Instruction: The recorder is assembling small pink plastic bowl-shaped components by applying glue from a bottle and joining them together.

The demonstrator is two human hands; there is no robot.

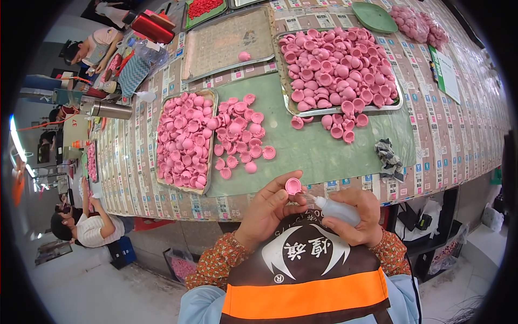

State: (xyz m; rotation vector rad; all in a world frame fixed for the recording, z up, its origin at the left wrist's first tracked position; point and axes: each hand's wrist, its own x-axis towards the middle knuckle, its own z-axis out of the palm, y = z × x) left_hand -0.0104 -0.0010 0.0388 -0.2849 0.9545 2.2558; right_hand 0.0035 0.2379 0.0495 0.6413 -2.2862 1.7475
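Between the thumb and fingers of my left hand [265, 211] is a small pink hollow cup-shaped piece [293, 186], its round opening turned toward me. My right hand [359, 215] is wrapped round a translucent white squeeze bottle [341, 211]. The bottle lies tilted, its narrow tip pointing left at the pink piece; whether the tip touches it I cannot tell. Both hands are over the table's near edge, in front of my dark apron. Ahead of them, a loose group of pink cup pieces [241, 132] lies on the green mat [302, 156].
A tray [402, 102] heaped with pink cups stands at the far right, and a smaller full tray [158, 171] at left. Behind is a tray [226, 46] with one pink piece. A crumpled grey cloth [389, 160] lies right. Other people [100, 224] work at left.
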